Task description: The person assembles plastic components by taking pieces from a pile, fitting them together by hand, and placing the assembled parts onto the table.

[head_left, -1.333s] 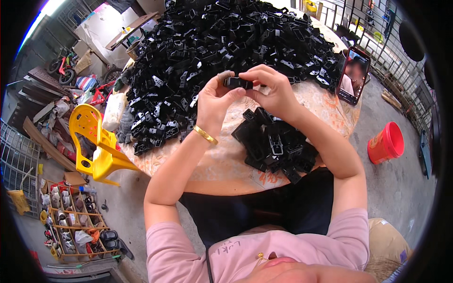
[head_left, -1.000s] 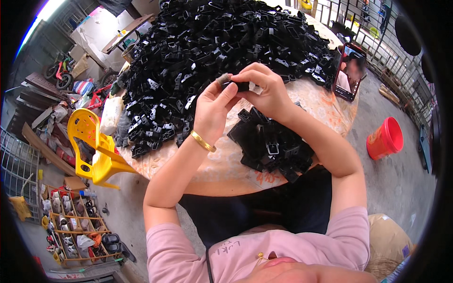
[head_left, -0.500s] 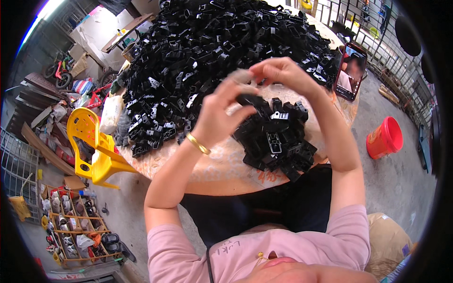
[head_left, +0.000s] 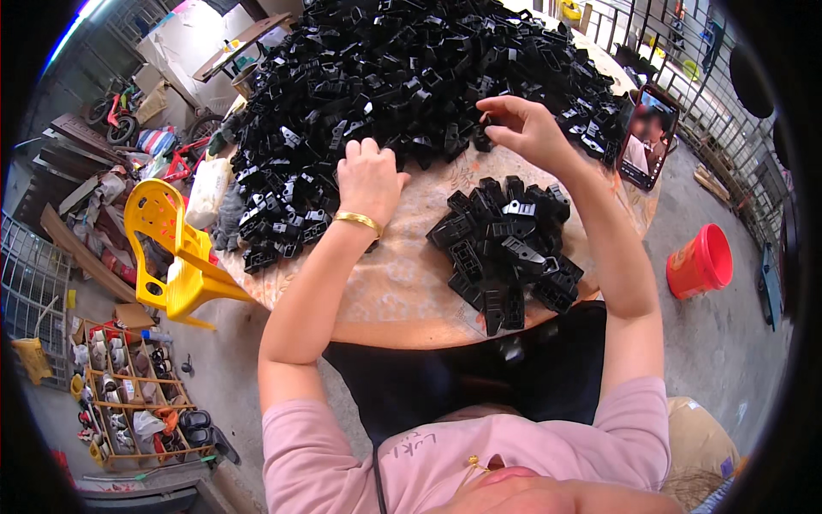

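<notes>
A big mound of black plastic parts (head_left: 394,77) covers the far side of the table. My left hand (head_left: 370,182), a gold bangle at its wrist, rests at the mound's near edge with fingers curled down; whatever lies under the fingertips is hidden. Farther right, my right hand (head_left: 533,135) has thumb and forefinger bent around a small black plastic part (head_left: 485,128) at the mound's border. Between my forearms, close to the table's front edge, sits a smaller heap of black plastic parts (head_left: 505,248).
The round table has a patterned cloth (head_left: 385,300). A phone (head_left: 648,137) stands at its right edge. On the floor are a red bucket (head_left: 698,261) at right, a yellow chair (head_left: 184,257) at left and a shoe rack (head_left: 137,398). A small blurred shiny thing (head_left: 511,349) shows over my lap.
My hands, close together above the smaller heap before, have parted. The left moved down and left to the mound; the right stayed near the mound's edge. The smaller heap's top pieces look different.
</notes>
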Available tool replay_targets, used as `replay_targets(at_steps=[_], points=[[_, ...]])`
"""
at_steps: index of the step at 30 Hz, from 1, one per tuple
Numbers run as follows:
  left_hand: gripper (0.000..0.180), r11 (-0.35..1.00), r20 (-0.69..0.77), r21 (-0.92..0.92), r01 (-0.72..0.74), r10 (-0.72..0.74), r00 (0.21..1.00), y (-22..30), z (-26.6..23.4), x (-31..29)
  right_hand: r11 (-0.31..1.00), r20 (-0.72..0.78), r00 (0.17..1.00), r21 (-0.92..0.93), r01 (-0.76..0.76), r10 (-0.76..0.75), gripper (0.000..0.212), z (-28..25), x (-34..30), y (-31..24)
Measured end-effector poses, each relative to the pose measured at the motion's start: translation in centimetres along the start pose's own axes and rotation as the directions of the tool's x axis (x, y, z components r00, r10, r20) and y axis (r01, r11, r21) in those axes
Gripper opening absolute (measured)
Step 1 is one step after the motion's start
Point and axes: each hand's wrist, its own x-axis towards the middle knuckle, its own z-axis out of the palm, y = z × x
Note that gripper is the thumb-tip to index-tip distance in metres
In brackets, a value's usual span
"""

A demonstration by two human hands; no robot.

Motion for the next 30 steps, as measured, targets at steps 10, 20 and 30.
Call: replay_targets(at_steps=[10, 20, 30], points=[[0.022, 0.085, 0.212, -0.973, 0.215, -0.047, 0.976, 1.2, -0.9, 0.8, 0.724, 0.036, 0.999, 0.690, -0.029, 0.007, 0.032, 2.8, -1.1, -2.9], [0.029, -0.326, 0.176, -0.935, 0.139, -0.086, 0.981, 2.3, -0.1, 0.3, 0.897, -0.090, 0.996, 0.442, 0.027, 0.015, 0.033, 4.8, -2.4, -4.6], [0.026, -0.164, 0.111, -0.982, 0.097, -0.083, 0.990, 2.6, -1.2, 0.0, 0.962, -0.275, 0.948, 0.171, 0.211, -0.159, 0.032, 5.0, -2.6, -4.9]])
